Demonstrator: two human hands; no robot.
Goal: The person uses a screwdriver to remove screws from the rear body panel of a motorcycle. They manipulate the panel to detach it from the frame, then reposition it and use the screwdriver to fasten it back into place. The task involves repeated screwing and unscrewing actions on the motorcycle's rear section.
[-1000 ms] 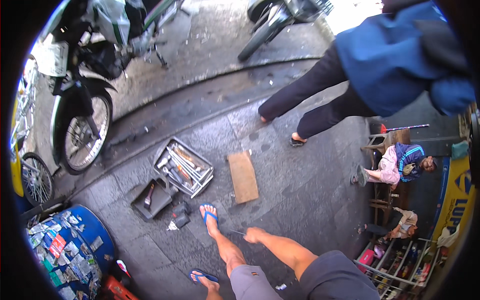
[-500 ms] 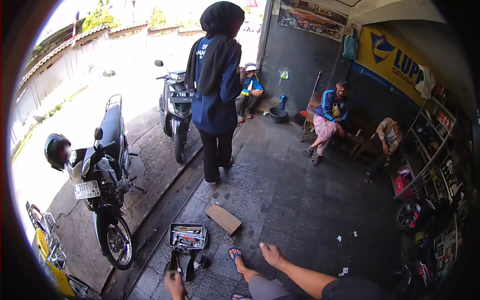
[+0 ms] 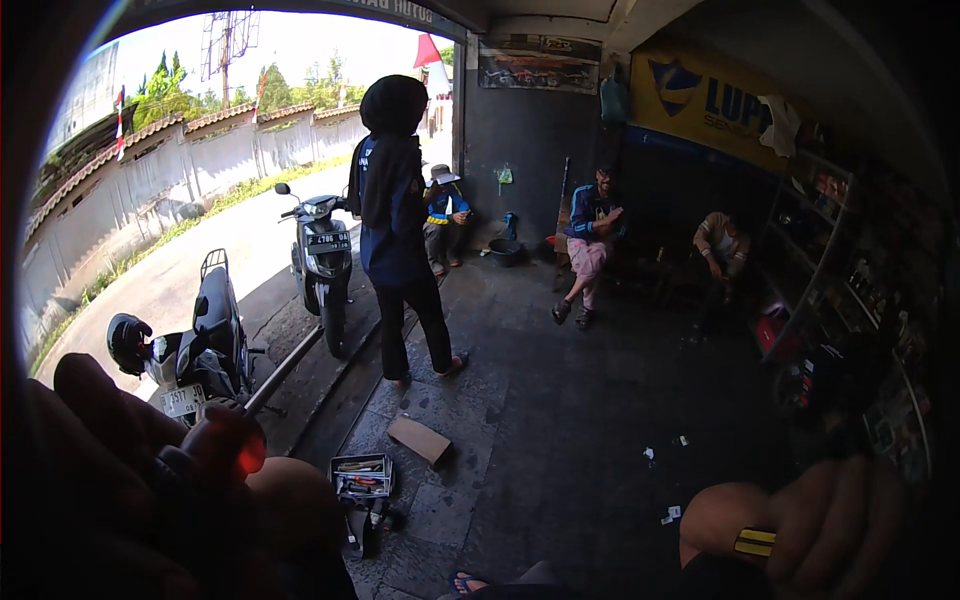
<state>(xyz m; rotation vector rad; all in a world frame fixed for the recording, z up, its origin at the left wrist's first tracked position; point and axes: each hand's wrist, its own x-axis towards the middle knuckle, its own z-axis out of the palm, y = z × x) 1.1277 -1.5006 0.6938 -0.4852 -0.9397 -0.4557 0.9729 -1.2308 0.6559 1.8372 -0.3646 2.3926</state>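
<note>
My left hand [image 3: 115, 490], large and dark at the lower left, is closed around a screwdriver with a see-through red handle [image 3: 228, 448]. Its long metal shaft points up and to the right, across the view of a parked motorbike. Low on the right, my right hand [image 3: 835, 525] has its fingers curled in. A small yellow and black striped piece [image 3: 755, 542] shows at those fingers; shadow hides what it belongs to. On the floor between the hands lies an open tool tray [image 3: 362, 462] with several hand tools, and a dark case [image 3: 362, 528] beside it.
A brown cardboard piece [image 3: 420, 440] lies beyond the tray. A person in dark blue [image 3: 395, 220] stands ahead; several others sit along the back wall. Motorbikes [image 3: 325, 250] are parked at the left. Shelves [image 3: 815, 230] line the right side, and paper scraps [image 3: 672, 515] dot the floor.
My left hand has come up from beside the tool tray, the screwdriver now large in view. My right hand has moved right, with the striped piece showing. The view has tilted upward.
</note>
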